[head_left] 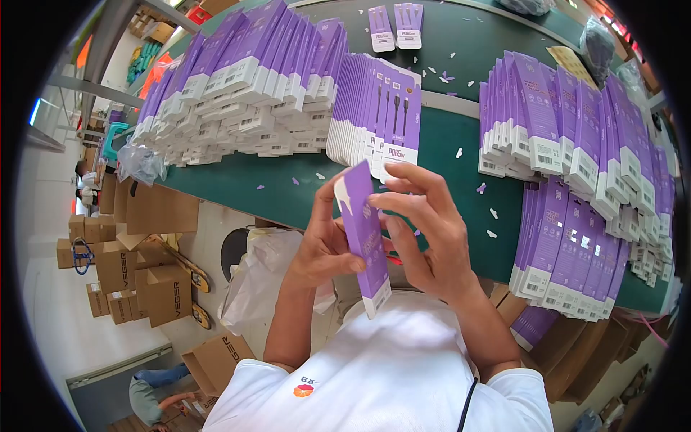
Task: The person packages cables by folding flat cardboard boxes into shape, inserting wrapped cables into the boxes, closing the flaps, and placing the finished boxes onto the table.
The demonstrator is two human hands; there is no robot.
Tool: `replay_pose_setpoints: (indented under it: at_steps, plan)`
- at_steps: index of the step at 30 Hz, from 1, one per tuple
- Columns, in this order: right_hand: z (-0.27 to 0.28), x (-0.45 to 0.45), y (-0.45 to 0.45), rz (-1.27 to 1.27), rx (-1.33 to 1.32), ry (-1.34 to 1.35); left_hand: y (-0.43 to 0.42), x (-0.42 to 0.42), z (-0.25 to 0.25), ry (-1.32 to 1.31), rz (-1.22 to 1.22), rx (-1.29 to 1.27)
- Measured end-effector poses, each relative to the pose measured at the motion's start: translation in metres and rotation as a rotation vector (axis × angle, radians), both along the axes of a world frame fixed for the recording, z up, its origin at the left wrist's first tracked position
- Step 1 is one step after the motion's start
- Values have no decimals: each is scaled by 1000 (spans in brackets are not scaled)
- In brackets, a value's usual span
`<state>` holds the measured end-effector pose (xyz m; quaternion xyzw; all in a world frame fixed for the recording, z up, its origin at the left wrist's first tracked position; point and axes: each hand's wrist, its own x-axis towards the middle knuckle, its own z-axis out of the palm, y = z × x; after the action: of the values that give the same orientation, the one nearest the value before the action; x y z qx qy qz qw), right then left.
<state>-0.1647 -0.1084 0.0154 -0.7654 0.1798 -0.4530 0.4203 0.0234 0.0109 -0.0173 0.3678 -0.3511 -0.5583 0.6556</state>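
Observation:
A slim purple and white cable box (366, 241) is tilted in front of my chest. My left hand (322, 241) grips it from the left, with the thumb across its face. On the other side, my right hand (432, 234) has its fingers bent and spread, the fingertips at or very near the upper part of the box; whether they touch I cannot tell. A white patch shows near the box's top edge. Just beyond my hands, a fanned row of similar cable boxes (400, 119) stands on the green table (237, 185).
Large piles of purple boxes (237, 79) rise at the left, with more stacks (568, 245) at the right. Two small boxes (408, 27) lie at the back. Paper scraps (458, 153) dot the table. Cartons (165, 294) and a pallet jack (188, 268) stand on the floor; another person (147, 399) is lower left.

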Motion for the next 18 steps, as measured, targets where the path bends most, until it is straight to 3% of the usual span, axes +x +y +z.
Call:
replay_pose_setpoints:
  at_steps: [6,9,12,15,16,18]
  plan:
    - [-7,5,-8,155,142,-67,4,-5,19,-21,-4,132]
    - [-9,6,-4,75,106,-43,4,0,17,-127,-78,62]
    - [3,6,1,29,267,-101,3,3,17,-207,-170,38]
    - [-5,2,-8,110,21,-42,5,-1,14,-184,-144,36]
    - [-7,2,-6,181,97,-80,4,-2,16,-174,-126,33]
    - [-9,-2,-14,91,49,-4,3,-5,17,-151,-123,57]
